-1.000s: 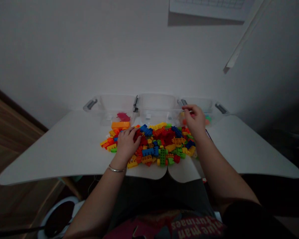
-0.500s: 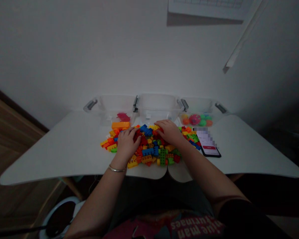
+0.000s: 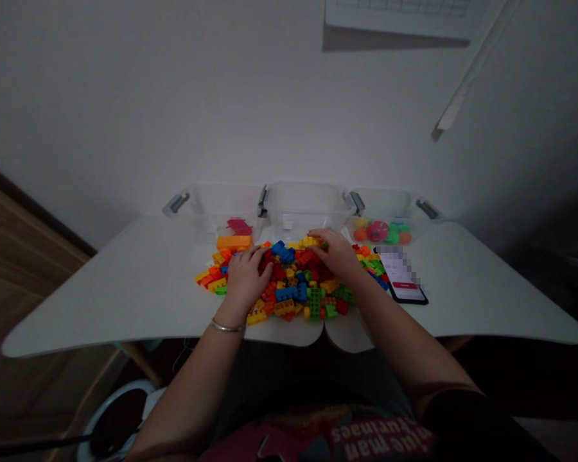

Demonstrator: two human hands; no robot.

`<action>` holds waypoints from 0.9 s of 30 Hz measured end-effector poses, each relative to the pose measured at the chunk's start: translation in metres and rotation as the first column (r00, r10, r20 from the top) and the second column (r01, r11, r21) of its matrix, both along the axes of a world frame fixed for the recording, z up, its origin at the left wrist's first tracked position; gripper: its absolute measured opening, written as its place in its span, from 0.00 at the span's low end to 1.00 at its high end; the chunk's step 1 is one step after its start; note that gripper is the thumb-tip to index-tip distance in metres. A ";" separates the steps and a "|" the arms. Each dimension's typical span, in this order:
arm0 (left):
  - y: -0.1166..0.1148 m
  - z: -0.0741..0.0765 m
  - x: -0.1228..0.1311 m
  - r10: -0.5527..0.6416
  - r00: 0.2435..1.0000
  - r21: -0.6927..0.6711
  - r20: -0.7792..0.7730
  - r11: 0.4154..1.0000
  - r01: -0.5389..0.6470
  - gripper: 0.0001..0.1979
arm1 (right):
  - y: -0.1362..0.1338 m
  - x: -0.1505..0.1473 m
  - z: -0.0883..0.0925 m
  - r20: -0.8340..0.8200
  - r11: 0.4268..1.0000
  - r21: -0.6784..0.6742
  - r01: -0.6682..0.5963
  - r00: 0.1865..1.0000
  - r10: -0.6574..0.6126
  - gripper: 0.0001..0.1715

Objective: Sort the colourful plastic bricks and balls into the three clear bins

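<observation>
A heap of toy building bricks (image 3: 285, 293) in red, yellow, blue, green and orange is spread over the table in front of me. My left hand (image 3: 246, 273) lies on the left part of the heap, thumb apart from the fingers, over red bricks. On the upper right of the heap, my right hand (image 3: 336, 253) is curved with thumb and fingers apart. Its fingertips are beside a yellow brick (image 3: 309, 242); no brick is plainly held. Bricks under both palms are hidden. A long orange brick (image 3: 234, 243) lies beyond my left hand.
Three clear plastic boxes stand along the wall: the left box (image 3: 226, 199) has a pink item, the middle box (image 3: 308, 196) is behind the heap, and the right box (image 3: 383, 202) has colored balls (image 3: 378, 231). A phone (image 3: 404, 282) lies right of the bricks on the white table (image 3: 125, 289).
My right hand has shifted slightly to the right and away from me, uncovering some yellow and red bricks. The left hand stays in place on the heap.
</observation>
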State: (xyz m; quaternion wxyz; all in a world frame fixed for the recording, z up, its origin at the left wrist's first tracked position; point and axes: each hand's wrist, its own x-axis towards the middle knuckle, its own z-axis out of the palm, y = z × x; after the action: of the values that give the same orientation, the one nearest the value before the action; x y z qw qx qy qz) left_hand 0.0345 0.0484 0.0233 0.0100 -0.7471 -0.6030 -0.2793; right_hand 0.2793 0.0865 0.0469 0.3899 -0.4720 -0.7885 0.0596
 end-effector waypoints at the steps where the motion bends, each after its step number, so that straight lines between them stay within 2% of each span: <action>1: 0.000 0.000 0.000 0.002 1.000 0.003 -0.002 1.000 -0.002 0.22 | 0.000 0.000 0.000 -0.060 1.000 0.001 0.004 0.998 -0.004 0.16; 5: 0.000 0.000 0.001 0.008 1.000 0.014 -0.016 1.000 -0.008 0.21 | -0.004 -0.001 0.001 -0.330 0.996 -0.071 0.048 0.941 -0.068 0.17; 10: 0.001 0.001 0.001 0.012 0.999 0.014 -0.032 1.000 -0.011 0.20 | -0.015 -0.002 0.009 -0.657 0.952 -0.304 0.032 0.717 -0.234 0.31; 13: -0.001 0.008 0.001 0.012 1.000 0.056 -0.026 0.998 -0.010 0.20 | -0.023 -0.002 0.012 -0.744 0.935 -0.354 -0.027 0.614 -0.264 0.30; 16: -0.005 0.022 0.008 0.016 1.000 0.115 -0.026 0.993 -0.013 0.19 | -0.033 -0.006 0.011 -0.803 0.926 -0.363 -0.103 0.539 -0.255 0.29; 19: -0.006 0.036 0.019 -0.065 0.995 0.119 0.078 0.991 0.056 0.20 | -0.044 -0.015 0.009 -0.845 0.920 -0.343 -0.191 0.490 -0.213 0.28; 21: -0.004 0.041 0.026 -0.190 0.953 0.069 0.236 0.982 0.178 0.19 | -0.049 -0.022 0.007 -0.869 0.915 -0.323 -0.241 0.459 -0.186 0.27; 23: -0.002 0.044 0.031 -0.287 0.865 0.017 0.412 0.951 0.307 0.18 | -0.053 -0.027 0.005 -0.885 0.911 -0.308 -0.273 0.435 -0.169 0.27; 25: -0.001 0.044 0.033 -0.316 0.761 -0.028 0.566 0.916 0.401 0.16 | -0.053 -0.029 0.002 -0.884 0.910 -0.295 -0.292 0.444 -0.145 0.25; 27: -0.001 0.043 0.032 -0.286 0.675 -0.081 0.680 0.886 0.457 0.16 | -0.053 -0.027 -0.001 -0.859 0.921 -0.274 -0.278 0.501 -0.104 0.23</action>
State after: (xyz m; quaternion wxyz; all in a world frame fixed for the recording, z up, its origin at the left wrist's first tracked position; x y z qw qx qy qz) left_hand 0.0664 0.0474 0.0659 -0.3493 -0.7055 -0.4316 -0.4404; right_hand 0.2523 0.0340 0.0460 0.6275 -0.4035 -0.4848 0.4565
